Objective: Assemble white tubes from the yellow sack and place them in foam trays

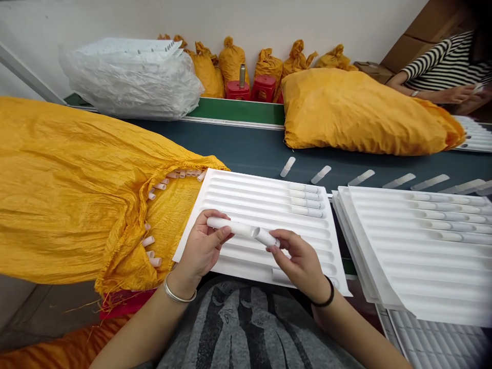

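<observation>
My left hand (205,243) is closed on a slim white tube (230,225), pinched between thumb and fingers. Between the thumb and fingertips of my right hand (300,259) is a shorter hollow white tube (264,237), its open mouth facing the first tube's end. The two ends meet or nearly meet; I cannot tell whether they touch. Both hands are over a white grooved tray (226,187). Several assembled tubes (307,211) with small dark marks lie at the right end of its far grooves. Partly under my right hand lies another tube (280,275).
On the left, an orange woven sack (77,189) spills short tubes (149,241). Stacked trays (442,271) with tubes stand at right. Tubes lie spaced along the dark belt (246,146), with a full sack (357,110) beyond. A co-worker in striped sleeves (430,64) sits at back right.
</observation>
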`<state>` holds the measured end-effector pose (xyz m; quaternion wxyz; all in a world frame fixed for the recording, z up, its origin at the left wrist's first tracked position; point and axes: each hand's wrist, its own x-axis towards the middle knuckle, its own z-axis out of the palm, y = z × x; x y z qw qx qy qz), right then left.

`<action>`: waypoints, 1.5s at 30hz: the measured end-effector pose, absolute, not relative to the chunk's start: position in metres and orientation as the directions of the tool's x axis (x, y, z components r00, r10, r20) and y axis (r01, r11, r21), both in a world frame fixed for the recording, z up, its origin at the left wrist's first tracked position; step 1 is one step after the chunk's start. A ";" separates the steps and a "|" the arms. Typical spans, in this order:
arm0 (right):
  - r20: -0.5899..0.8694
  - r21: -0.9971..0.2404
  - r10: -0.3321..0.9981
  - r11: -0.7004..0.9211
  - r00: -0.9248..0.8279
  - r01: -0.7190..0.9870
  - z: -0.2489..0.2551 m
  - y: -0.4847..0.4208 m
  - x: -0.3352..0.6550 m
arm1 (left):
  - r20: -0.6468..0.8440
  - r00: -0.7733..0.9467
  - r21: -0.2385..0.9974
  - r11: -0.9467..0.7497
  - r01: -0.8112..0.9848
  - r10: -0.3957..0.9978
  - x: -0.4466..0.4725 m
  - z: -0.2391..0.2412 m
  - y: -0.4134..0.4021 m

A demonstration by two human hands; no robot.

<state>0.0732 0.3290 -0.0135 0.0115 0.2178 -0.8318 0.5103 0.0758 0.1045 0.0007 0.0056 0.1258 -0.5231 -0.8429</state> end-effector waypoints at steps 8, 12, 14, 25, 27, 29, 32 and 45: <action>0.477 -0.678 -0.581 0.234 -0.659 -0.697 0.019 0.326 0.037 | -0.176 -0.984 0.974 0.151 -0.168 0.038 0.088 0.016 0.090; 0.453 -0.688 -0.633 0.200 -0.628 -0.697 0.018 0.322 0.032 | -0.168 -0.963 0.966 0.230 -0.118 0.212 0.091 0.024 0.088; 0.434 -0.694 -0.632 0.220 -0.642 -0.685 0.017 0.320 0.031 | -0.125 -0.974 0.956 0.285 -0.068 0.187 0.092 0.023 0.087; 0.145 -0.844 -0.590 0.345 -0.794 -0.410 0.022 0.309 0.028 | 0.306 -0.907 0.675 0.606 0.421 0.289 0.095 0.017 0.080; 0.105 -0.865 -0.587 0.344 -0.802 -0.365 0.023 0.308 0.027 | 0.342 -0.888 0.640 0.617 0.459 0.306 0.094 0.016 0.078; 0.110 -0.856 -0.604 0.347 -0.790 -0.384 0.025 0.307 0.025 | 0.353 -0.884 0.632 0.618 0.467 0.307 0.093 0.015 0.076; 0.191 -0.759 -0.693 0.345 -0.695 -0.552 0.029 0.306 0.022 | 0.301 -0.909 0.675 0.609 0.417 0.288 0.091 0.017 0.074; 0.334 -0.171 -0.895 0.250 -0.295 -0.953 0.022 0.263 -0.013 | 0.006 -0.963 0.824 0.544 0.158 0.270 0.103 0.007 0.049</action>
